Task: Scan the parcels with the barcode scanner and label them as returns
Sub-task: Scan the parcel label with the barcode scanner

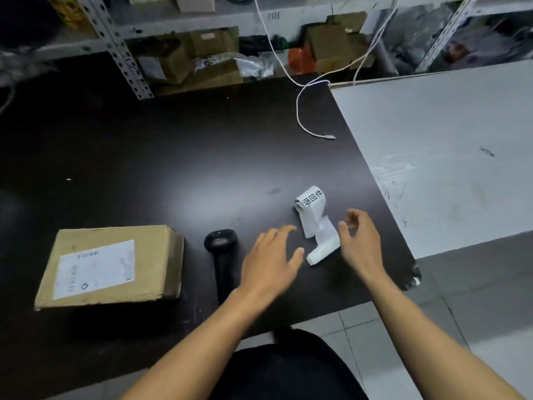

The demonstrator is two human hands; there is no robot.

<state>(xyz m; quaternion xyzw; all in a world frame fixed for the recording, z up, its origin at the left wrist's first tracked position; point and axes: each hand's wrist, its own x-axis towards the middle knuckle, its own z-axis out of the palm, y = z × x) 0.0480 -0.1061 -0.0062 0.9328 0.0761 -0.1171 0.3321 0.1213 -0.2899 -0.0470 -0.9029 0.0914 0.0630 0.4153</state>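
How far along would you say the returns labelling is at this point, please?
Done: nothing visibly; the cardboard parcel bears only its shipping label. In hand: left hand and right hand, both open, reach for the return-label strip. Left: scanning with the barcode scanner lying on the table, then labelling.

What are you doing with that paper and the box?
A person is reaching for a strip of labels on the dark table. The left hand and right hand are open on either side of it, holding nothing. The scanner lies beside a cardboard box.
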